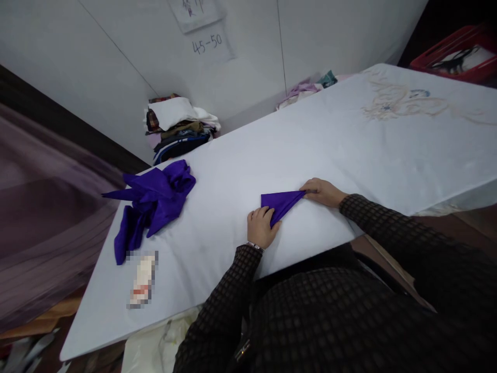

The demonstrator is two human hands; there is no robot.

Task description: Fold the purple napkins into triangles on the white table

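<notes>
A purple cloth (280, 202), folded into a triangle, lies on the white-covered table (233, 171) in front of me. My left hand (261, 227) rests on its near left edge, fingers bent over the fabric and thumb against the lower corner. At the narrow right tip, my right hand (321, 191) pinches the cloth between thumb and fingers. Off to the left is a loose, crumpled heap of purple cloth (161, 194), touched by neither hand.
Folded clothes (180, 127) are stacked behind the table's far edge, with more fabric (301, 93) farther right. A blurred-out pale item (143, 280) lies at the table's left. A red basket (458, 57) stands at the far right. Sheer purple fabric (46, 207) hangs on the left.
</notes>
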